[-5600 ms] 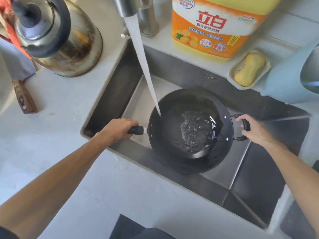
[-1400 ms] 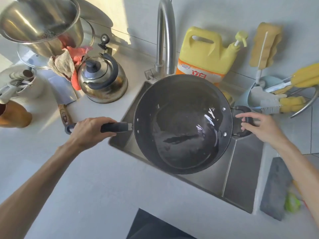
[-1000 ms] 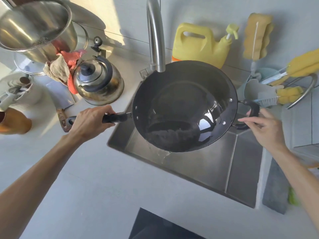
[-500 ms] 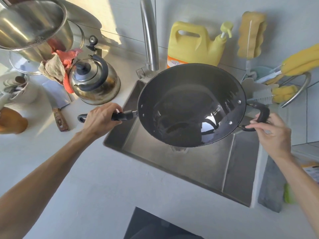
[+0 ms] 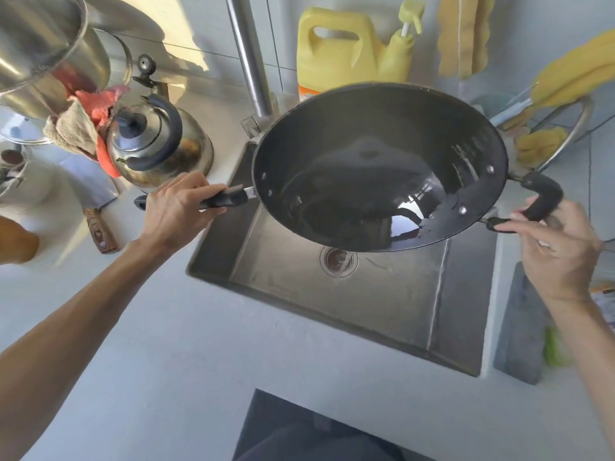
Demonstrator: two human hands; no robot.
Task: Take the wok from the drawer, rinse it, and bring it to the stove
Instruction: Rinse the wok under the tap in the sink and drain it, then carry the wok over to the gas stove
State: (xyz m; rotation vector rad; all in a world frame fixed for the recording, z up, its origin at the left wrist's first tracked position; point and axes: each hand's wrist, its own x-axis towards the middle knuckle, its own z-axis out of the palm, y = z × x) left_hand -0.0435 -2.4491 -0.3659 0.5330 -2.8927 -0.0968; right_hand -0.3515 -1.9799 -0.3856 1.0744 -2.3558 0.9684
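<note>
both hands' fingers grip the wok (image 5: pixel 376 168) handles, tilted above the sink (image 5: pixel 382 294), rim clear of faucet (image 5: pixel 253 61)

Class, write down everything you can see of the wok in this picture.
The wok is round, deep and dark, with a glossy wet inside and rivets near the rim. It is held tilted above the sink, touching nothing but hands. The left hand grips its long black handle; the right hand holds the black loop handle opposite.
</note>
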